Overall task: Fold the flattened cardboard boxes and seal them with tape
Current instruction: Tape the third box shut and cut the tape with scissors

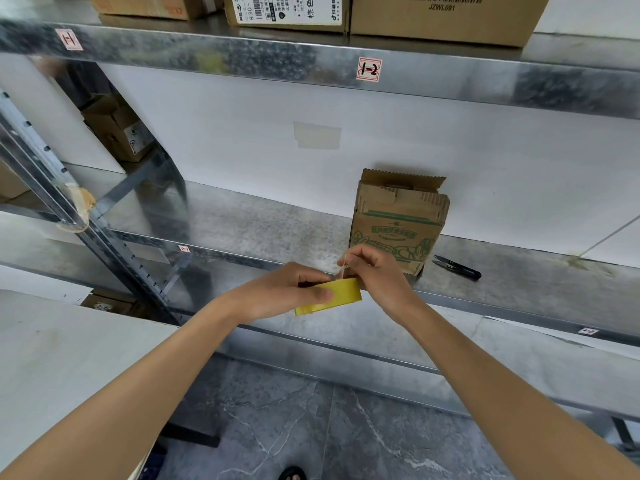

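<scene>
— Where's the box?
— On the metal shelf [263, 223], the cardboard box [398, 223] stands against the wall.
— Your hands?
— My left hand [277, 296] grips the yellow tape roll [343, 295]; my right hand [377, 271] pinches its loose end [341, 269].

Upper shelf rail [242, 53], far above both hands: red-framed sticker "1-1" [69, 39], up-left of the left hand [294, 292]; sticker "1-2" [369, 69], straight above the right hand [374, 271]. Carton [446, 26], above-right: barcode, "JZWL001". White shipping label [287, 10]: "830-", "棕色". Green print on the printed box [398, 230] just behind the right hand: illegible.
</scene>
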